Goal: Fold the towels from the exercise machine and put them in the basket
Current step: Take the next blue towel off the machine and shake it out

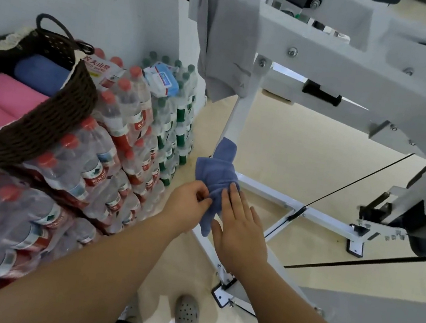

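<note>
A small blue towel hangs bunched in the air in front of me, above the floor. My left hand pinches its left edge between thumb and fingers. My right hand lies flat against the towel's right side with fingers straight. A grey towel is draped over the white exercise machine at the top. The dark woven basket sits at the left on packs of bottles and holds a rolled blue towel and two rolled pink towels.
Shrink-wrapped packs of water bottles are stacked at the left, with a pack of wipes on top. The machine's white floor bars and black cables cross the beige floor. My shoe shows at the bottom.
</note>
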